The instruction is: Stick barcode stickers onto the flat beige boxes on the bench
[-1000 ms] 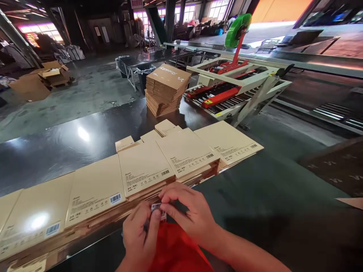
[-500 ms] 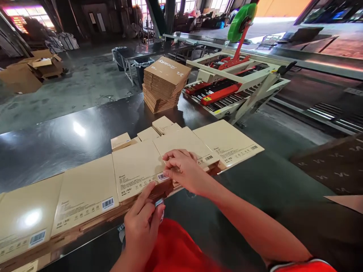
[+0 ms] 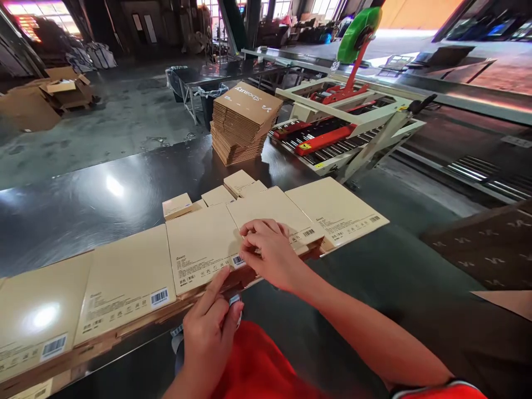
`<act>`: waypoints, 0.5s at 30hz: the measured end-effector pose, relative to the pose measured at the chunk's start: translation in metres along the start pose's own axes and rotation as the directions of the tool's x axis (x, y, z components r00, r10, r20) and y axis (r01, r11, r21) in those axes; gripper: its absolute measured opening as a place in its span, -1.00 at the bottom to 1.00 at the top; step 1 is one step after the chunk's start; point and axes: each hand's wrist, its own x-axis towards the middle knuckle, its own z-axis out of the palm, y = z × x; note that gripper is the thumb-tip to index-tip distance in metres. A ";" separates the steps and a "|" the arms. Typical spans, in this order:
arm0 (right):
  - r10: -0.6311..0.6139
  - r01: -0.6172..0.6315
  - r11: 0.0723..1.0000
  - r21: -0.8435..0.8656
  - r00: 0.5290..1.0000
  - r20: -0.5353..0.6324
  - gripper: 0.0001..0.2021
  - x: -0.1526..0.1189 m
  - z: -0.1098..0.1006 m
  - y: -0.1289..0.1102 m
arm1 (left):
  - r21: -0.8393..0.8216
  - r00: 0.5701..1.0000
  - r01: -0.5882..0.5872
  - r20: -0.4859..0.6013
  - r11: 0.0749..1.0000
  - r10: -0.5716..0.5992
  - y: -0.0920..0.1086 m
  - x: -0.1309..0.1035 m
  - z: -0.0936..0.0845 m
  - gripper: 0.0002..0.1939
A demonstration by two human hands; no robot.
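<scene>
Several flat beige boxes with printed text and barcode labels lie in a row along the table edge. My right hand (image 3: 268,249) is over the front corner of one beige box (image 3: 272,208), its fingers bent near the barcode of the box beside it (image 3: 203,244). Below and left of it, my left hand (image 3: 211,316) has its index finger stretched to that box's front edge. A small bluish-white item (image 3: 235,300) shows behind the left thumb, mostly hidden. Whether the right fingertips pinch anything is too small to tell.
Smaller beige boxes (image 3: 218,195) lie behind the row on the dark table (image 3: 137,183). A stack of flattened brown cartons (image 3: 243,119) stands at the table's far edge. Beyond are a roller conveyor frame (image 3: 353,119) with red parts and a green wheel (image 3: 358,36).
The view has shifted very slightly. Both hands keep nearly the same pose and place over the boxes.
</scene>
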 end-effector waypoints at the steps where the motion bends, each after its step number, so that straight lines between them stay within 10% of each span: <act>1: -0.009 0.009 1.000 -0.020 1.000 -0.010 -0.82 0.000 0.001 -0.001 | 0.001 1.000 0.002 0.003 1.000 -0.002 0.000 0.000 0.000 -0.68; 15: 0.073 -0.075 0.997 -0.036 0.996 -0.057 -0.83 0.001 0.009 0.001 | 0.007 1.000 -0.016 0.021 1.000 0.016 -0.002 -0.001 0.000 -0.67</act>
